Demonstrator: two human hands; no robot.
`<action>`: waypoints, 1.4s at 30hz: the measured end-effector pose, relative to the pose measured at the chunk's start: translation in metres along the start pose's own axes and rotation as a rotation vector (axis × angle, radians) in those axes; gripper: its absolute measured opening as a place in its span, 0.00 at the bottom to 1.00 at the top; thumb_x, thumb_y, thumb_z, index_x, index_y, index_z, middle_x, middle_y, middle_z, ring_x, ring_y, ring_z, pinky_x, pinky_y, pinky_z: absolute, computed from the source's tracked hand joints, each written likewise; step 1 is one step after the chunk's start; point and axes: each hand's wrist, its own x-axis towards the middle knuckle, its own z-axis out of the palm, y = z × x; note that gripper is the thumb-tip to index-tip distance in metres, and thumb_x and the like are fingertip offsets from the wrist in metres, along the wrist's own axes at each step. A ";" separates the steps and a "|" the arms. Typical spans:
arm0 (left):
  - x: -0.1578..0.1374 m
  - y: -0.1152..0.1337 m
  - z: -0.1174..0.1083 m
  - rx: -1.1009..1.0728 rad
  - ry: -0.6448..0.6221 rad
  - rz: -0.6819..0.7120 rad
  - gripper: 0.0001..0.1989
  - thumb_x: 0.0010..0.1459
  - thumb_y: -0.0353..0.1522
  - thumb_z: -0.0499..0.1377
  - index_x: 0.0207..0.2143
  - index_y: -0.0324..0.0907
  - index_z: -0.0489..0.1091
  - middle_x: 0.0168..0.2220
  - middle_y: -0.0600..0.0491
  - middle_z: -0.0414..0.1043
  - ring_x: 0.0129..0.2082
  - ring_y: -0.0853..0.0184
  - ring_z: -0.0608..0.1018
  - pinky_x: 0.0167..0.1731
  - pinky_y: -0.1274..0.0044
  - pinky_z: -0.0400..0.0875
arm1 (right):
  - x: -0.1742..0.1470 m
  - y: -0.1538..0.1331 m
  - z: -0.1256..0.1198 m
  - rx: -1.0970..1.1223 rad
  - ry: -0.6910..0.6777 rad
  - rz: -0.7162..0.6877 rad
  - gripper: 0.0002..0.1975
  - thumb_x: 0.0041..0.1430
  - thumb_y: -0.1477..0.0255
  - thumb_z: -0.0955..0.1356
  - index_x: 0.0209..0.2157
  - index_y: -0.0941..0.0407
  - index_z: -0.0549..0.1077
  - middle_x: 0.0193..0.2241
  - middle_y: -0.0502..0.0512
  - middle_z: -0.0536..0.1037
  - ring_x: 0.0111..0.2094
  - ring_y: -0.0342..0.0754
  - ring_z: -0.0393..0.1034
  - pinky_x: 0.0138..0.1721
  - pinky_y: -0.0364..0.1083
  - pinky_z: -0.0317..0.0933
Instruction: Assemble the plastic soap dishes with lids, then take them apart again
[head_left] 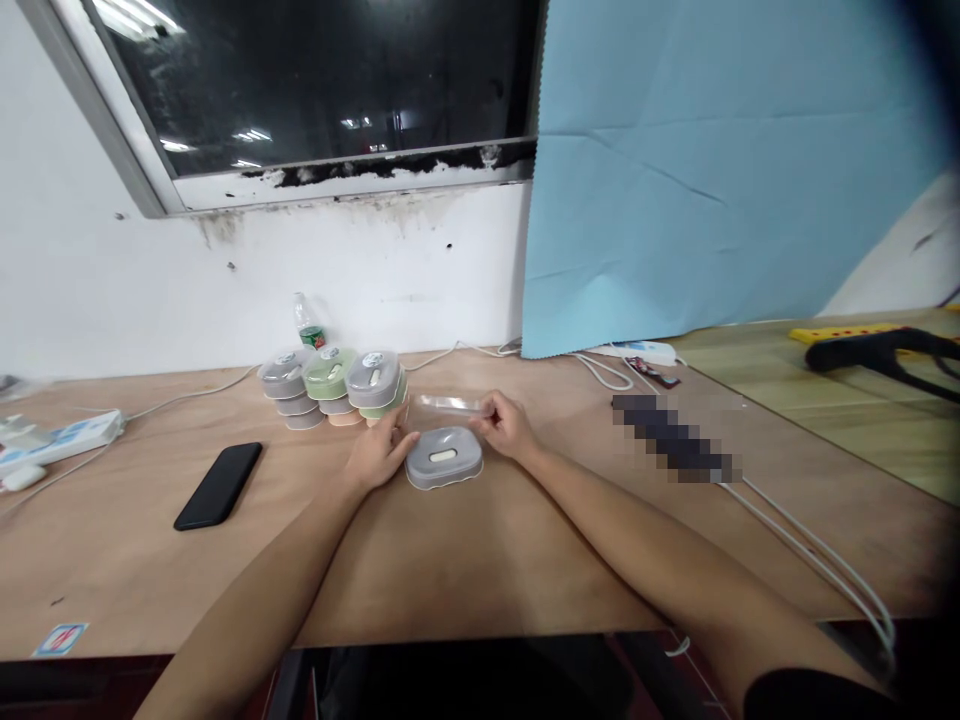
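A grey oval container [444, 460] with a pale slot in its middle sits on the table between my hands. Above its far edge, a clear flat plastic piece [450, 404] is pinched at its right end by my right hand [506, 425]. My left hand [381, 450] is at the container's left side, thumb and fingers apart, its fingertips close to the clear piece's left end. Whether they touch that end I cannot tell. Just beyond my left hand stand stacked containers with clear lids, grey on the left [286, 375], green in the middle [328, 375] and grey on the right [373, 382].
A black phone [219, 487] lies to the left, and a power strip [67, 445] with plugs is farther left. Behind the stacks stands a plastic bottle [307, 322]. To the right are a blurred dark object [671, 437] and white cables [810, 550].
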 end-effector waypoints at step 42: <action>0.004 -0.002 -0.001 -0.035 -0.208 0.020 0.27 0.59 0.50 0.50 0.49 0.41 0.70 0.24 0.55 0.69 0.25 0.68 0.70 0.25 0.78 0.61 | 0.006 0.010 -0.002 -0.137 -0.439 0.049 0.21 0.59 0.53 0.62 0.32 0.56 0.74 0.25 0.51 0.75 0.26 0.43 0.65 0.27 0.41 0.50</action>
